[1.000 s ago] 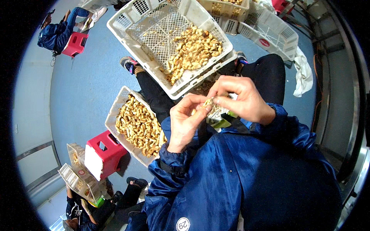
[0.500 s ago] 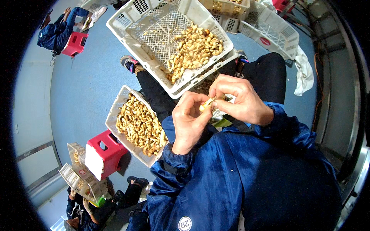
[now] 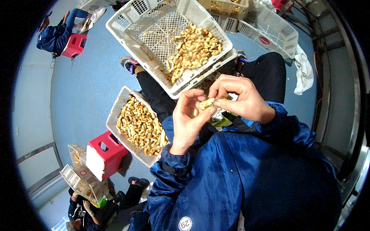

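Observation:
Between my two hands is a small, curved, cream-yellow piece with a glossy surface; its exact kind I cannot tell. My left hand holds it between thumb and fingers, and another pale piece shows inside the curl of those fingers. My right hand is closed in a pinch at the right end of the piece, its thumb touching it. Beyond my hands, a white plastic crate holds a heap of similar cream-and-brown pieces. To the left, a white basket is filled with more of them.
A red stool stands left of the basket. Stacked crates and a seated person are at lower left. Another person sits on a red stool at upper left. A white crate and a white cloth lie at upper right.
The piece has turned between my fingers and shows more of its yellow side. My left fingers have opened slightly, so a second piece is visible in them.

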Motion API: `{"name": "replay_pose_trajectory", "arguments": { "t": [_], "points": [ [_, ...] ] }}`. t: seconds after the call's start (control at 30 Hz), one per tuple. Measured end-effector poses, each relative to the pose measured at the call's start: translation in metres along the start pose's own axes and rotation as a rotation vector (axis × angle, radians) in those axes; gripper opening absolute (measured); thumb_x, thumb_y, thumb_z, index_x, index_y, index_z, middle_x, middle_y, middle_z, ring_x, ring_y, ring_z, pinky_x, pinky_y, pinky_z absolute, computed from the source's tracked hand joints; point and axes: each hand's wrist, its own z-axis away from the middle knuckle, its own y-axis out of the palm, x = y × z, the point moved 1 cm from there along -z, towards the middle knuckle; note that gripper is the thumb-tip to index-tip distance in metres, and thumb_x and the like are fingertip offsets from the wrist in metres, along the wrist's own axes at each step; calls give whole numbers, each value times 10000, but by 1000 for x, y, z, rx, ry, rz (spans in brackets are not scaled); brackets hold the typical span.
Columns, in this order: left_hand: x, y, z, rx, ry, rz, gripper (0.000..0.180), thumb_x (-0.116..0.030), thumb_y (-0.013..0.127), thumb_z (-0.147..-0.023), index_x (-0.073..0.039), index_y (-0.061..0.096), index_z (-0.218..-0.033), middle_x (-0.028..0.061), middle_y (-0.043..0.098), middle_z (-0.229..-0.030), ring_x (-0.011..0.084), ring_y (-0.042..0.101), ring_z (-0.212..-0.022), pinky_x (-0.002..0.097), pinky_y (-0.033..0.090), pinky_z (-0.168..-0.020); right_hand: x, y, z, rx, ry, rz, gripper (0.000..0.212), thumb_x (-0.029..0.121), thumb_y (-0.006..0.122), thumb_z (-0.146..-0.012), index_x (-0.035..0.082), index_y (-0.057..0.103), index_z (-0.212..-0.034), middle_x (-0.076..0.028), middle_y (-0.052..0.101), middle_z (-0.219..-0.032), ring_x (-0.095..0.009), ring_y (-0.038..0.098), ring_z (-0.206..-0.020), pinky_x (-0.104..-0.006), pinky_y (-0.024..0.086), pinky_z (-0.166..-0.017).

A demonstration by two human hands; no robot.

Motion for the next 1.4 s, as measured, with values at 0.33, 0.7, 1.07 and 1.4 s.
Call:
{"name": "replay_pose_trajectory", "arguments": {
  "t": [0.33,0.7,1.07,1.4],
  "points": [
    [3,-13,4,49,-170,108,163,-78,651,-896,-10,634,-1043,27,679,-874,28,531,-648,158,390,-555,-3,3,3,-112,7,-89,91,21,638,-795,0,570,-738,-71,646,-826,-134,595,-770,-281,463,-679],
    [2,-3,9,-16,92,-79,126,39,642,-862,27,623,-985,18,631,-904,47,548,-758,182,449,-657,2,0,2,11,32,92,165,1,630,-841,9,512,-726,-67,647,-908,-107,579,-850,-261,463,-760],
    [-4,-13,2,29,493,-512,97,72,648,-804,5,614,-866,67,592,-891,116,558,-728,224,448,-584,-14,-3,0,-136,351,-385,182,14,626,-850,18,494,-724,-99,659,-906,-117,602,-826,-252,466,-745],
    [1,-162,61,-593,-14,217,265,-155,593,-906,-2,573,-1122,42,603,-977,131,558,-879,258,449,-809,-19,-6,5,70,97,183,170,2,627,-749,11,468,-690,-86,604,-881,-202,586,-817,-300,449,-750]
  ]
}}
